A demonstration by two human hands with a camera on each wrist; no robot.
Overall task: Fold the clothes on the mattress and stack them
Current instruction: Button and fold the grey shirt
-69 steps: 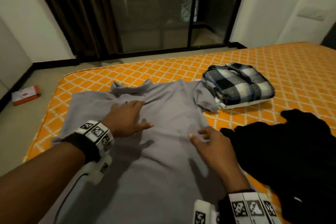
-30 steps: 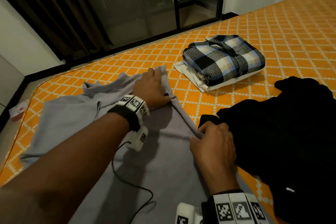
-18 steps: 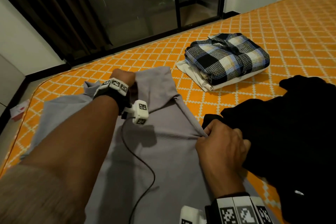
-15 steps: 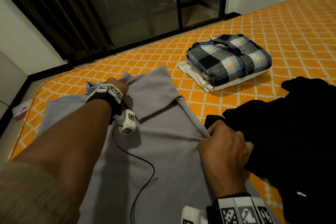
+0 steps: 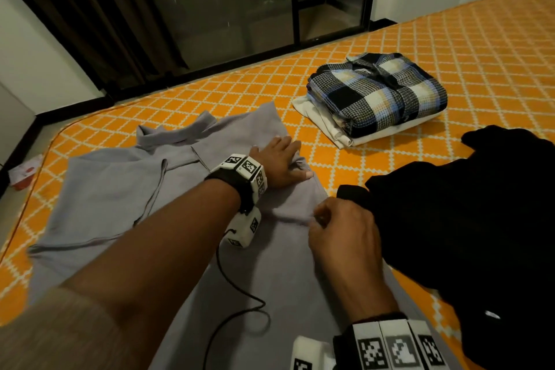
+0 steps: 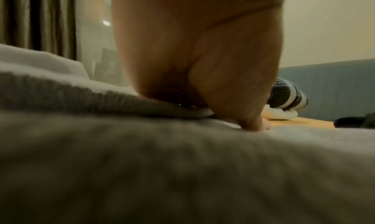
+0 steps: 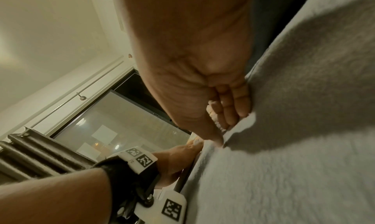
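Two hands work the grey polo shirt (image 5: 126,198) spread on the orange mattress (image 5: 480,48). The left hand (image 5: 279,164) lies flat, fingers straight, pressing the folded-in sleeve. The right hand (image 5: 342,237) pinches the shirt's side edge. A plaid shirt (image 5: 378,93) tops the folded stack near a black garment (image 5: 468,219).

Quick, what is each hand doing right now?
Left hand: open, fingers pressing flat on the folded sleeve of the grey knit shirt.
Right hand: closed, pinching the grey knit shirt's side edge.
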